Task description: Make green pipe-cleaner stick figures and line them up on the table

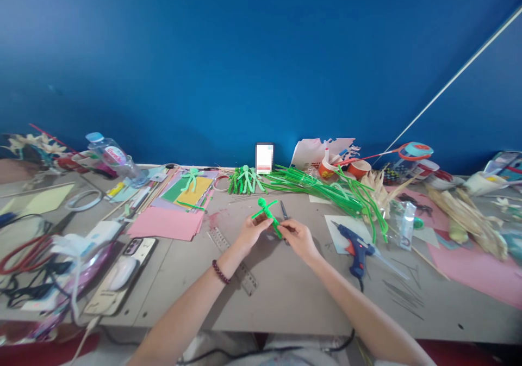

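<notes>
- Fingers of the left hand [250, 234]: closed about the middle of a small green figure [267, 209], thumb lying toward the viewer.
- Fingers of the right hand [300, 241]: narrowed to a pinch at the lower end of the same figure.
- Green figure: held between the two hands, above the grey tabletop [183, 290]; round head uppermost, arms spread to either side, body slanting down toward the right hand.
- Dark slender tool [284, 210]: on the table, just beyond the right hand.
- Clear ruler [220, 239]: flat on the table, passing beneath the left forearm, whose wrist bears a beaded bracelet [221, 272].
- Grouped green figures [246, 178]: close together near the blue wall [204, 72], left of an upright phone [265, 159].
- Single pale-green figure [192, 178]: at the far part of some coloured sheets [173, 192]; pink sheets [163, 224] lie nearer the person.
- Green stems [318, 187]: a loose bundle extending rightward from beside the upright phone.
- Glue gun [358, 254]: right of the right hand, partly over a white sheet [338, 242].
- Second phone [104, 303]: at the person's left, bearing a white rounded object [123, 272].
</notes>
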The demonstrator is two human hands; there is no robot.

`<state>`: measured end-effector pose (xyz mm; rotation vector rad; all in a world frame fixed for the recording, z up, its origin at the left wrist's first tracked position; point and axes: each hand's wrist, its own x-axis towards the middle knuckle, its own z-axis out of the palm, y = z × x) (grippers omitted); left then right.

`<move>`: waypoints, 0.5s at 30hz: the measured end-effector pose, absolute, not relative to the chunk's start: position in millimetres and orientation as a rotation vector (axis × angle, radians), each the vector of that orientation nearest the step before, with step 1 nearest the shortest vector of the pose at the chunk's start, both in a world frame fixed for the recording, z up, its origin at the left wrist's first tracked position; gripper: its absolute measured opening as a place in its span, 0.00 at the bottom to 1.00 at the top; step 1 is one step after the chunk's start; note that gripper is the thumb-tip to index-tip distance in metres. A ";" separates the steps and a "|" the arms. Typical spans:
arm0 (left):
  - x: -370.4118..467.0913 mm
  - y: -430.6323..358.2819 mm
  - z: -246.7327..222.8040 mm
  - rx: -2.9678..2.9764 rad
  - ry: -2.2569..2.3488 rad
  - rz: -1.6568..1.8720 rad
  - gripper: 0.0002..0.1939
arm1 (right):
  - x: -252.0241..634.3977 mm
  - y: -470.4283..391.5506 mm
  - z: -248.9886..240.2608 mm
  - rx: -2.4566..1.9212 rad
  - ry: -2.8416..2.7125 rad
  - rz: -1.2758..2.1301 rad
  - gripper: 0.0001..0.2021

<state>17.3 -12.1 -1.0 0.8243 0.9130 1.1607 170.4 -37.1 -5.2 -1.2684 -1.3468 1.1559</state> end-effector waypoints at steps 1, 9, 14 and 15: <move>17.1 -11.8 -1.2 0.831 0.916 1.159 0.17 | 170.5 -36.5 -6.1 -1.280 -1.301 1.211 0.13; 15.8 -11.6 0.5 0.883 0.989 1.152 0.17 | 171.5 -32.2 -11.3 -1.082 -0.876 1.590 0.15; 15.7 -12.5 0.6 0.845 0.947 1.130 0.16 | 171.2 -32.7 -10.4 -0.982 -0.784 1.700 0.13; 15.5 -12.5 0.5 0.836 0.937 1.127 0.16 | 171.2 -32.8 -10.5 -0.967 -0.769 1.720 0.13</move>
